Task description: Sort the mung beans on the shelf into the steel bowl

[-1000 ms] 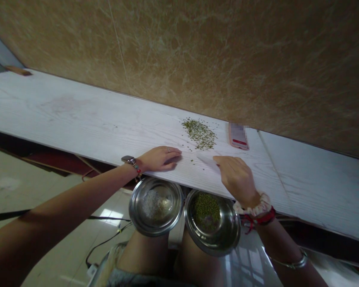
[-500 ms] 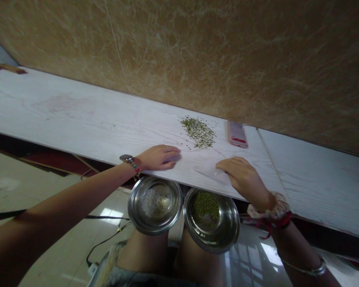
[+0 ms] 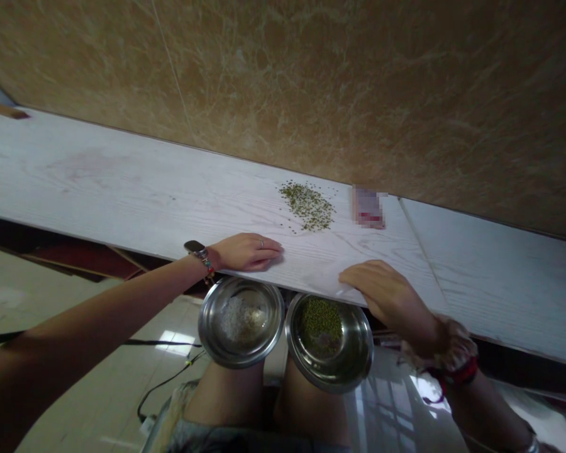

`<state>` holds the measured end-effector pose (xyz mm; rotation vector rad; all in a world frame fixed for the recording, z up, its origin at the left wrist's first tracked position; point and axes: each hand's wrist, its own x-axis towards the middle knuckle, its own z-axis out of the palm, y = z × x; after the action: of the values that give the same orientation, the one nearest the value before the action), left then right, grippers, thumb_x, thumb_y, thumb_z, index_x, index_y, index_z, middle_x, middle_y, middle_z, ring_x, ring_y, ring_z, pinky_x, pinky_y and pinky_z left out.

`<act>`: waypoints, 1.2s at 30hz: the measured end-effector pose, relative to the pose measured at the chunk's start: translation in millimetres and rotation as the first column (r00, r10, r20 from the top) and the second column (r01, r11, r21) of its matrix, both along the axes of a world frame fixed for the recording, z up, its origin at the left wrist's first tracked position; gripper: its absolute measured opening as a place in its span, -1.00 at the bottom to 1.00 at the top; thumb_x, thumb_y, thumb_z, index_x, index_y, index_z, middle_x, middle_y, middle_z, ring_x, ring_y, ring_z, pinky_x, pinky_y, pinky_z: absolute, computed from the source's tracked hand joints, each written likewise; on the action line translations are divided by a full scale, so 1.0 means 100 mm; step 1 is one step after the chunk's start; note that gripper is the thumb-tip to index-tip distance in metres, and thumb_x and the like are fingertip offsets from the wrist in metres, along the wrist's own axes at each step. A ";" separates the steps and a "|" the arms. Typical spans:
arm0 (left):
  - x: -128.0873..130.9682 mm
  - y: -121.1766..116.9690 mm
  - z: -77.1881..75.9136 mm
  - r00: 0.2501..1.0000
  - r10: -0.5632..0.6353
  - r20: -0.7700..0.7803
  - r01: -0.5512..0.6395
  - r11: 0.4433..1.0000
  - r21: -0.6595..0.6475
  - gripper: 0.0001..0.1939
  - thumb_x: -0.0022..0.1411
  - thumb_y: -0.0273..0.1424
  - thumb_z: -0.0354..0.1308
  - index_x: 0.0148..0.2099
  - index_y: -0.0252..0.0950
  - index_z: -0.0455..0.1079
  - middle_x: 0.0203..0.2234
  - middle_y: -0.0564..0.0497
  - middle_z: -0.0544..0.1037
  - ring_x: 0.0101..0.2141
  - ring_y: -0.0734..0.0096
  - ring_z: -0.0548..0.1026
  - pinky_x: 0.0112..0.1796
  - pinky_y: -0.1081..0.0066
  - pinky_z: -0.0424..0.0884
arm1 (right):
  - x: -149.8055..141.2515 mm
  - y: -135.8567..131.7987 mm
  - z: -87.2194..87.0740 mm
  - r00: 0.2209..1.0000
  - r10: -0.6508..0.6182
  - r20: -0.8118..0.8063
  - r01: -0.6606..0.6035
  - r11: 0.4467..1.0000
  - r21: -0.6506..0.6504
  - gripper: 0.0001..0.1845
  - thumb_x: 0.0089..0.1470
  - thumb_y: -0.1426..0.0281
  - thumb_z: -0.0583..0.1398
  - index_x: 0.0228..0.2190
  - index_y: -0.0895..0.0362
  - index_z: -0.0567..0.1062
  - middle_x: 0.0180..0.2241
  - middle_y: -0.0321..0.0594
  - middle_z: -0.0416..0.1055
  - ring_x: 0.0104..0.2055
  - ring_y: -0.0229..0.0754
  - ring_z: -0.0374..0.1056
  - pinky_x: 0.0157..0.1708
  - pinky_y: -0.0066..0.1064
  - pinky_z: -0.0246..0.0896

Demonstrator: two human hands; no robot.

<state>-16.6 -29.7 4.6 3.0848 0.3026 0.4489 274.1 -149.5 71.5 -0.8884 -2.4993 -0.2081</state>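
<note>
Where the white table [image 3: 217, 189] crosses the frame, a loose patch of green beans [image 3: 307, 206] lies just right of centre, a few strays beside it. The left hand [image 3: 249, 251] rests below and left of the patch, fingers drawn together; what is under them is hidden. Lower right of the patch, the right hand [image 3: 380, 286] bends its fingers together near the table's front edge (I cannot tell whether its grip pinches anything). At bottom centre, the left bowl [image 3: 212, 343] holds pale grains [image 3: 238, 318], the right bowl [image 3: 358, 346] a green heap [image 3: 319, 319]. The work looks partway along: both bowls are partly filled, while the patch lies outside them.
</note>
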 end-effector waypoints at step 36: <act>0.00 0.04 -0.04 0.878 0.479 0.004 -0.474 0.869 -0.144 -0.64 0.27 -0.29 -0.06 0.04 -0.38 0.25 0.02 -0.19 0.39 0.00 0.21 0.37 0.00 0.26 0.30 | -0.54 1.17 -0.04 0.968 -0.246 0.046 0.239 0.963 0.122 -0.63 0.02 0.65 0.00 -0.24 0.16 0.49 -0.30 -0.13 0.53 -0.24 -0.14 0.39 -0.26 -0.30 0.18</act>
<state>-16.9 -26.1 0.4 2.8348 1.0604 0.4680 220.6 -32.9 67.6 -1.1537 -2.4003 -0.4623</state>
